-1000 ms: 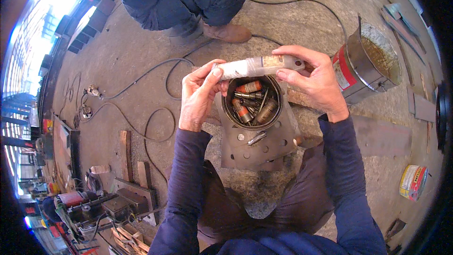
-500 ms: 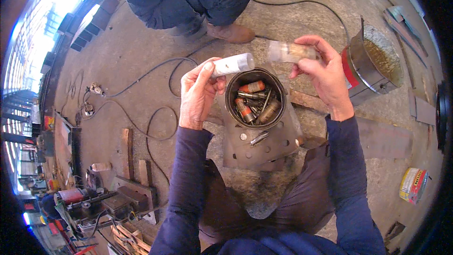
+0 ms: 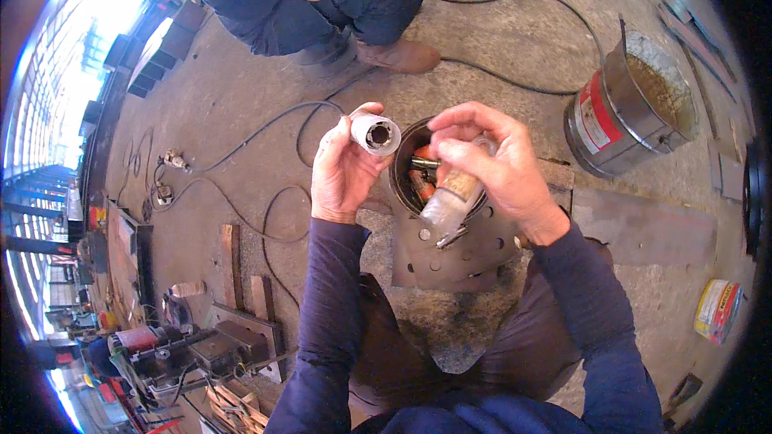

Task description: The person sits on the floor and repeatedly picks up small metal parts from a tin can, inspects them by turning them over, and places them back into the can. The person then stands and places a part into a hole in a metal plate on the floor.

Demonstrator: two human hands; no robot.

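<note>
My left hand [image 3: 342,169] grips a translucent white plastic tube [image 3: 376,135], whose round end faces up toward me. A dark ring with a notched edge shows inside that end. Over the bucket, my right hand [image 3: 503,165] is closed round a clear plastic tube [image 3: 447,207] with something yellowish-brown in it, tilted down toward me. Below both hands stands a dark round bucket [image 3: 400,185], partly covered by the right hand. Orange cylindrical pieces [image 3: 421,186] and metal bits lie inside it. The bucket rests on a metal plate with holes [image 3: 474,253]; a small metal bit [image 3: 454,236] there is half hidden.
A crouching person [image 3: 322,8] is across from me, one brown shoe near the bucket. At right stand a cut-open metal drum [image 3: 597,122] with a red-and-white label and a colourful tin [image 3: 718,311]. Black cables [image 3: 265,213] cross the floor. Wood [image 3: 231,249] and a machine [image 3: 201,347] lie lower left.
My right hand came left and down over the bucket, its tube now tilting toward me. My left hand turned its tube so the end faces up at me.
</note>
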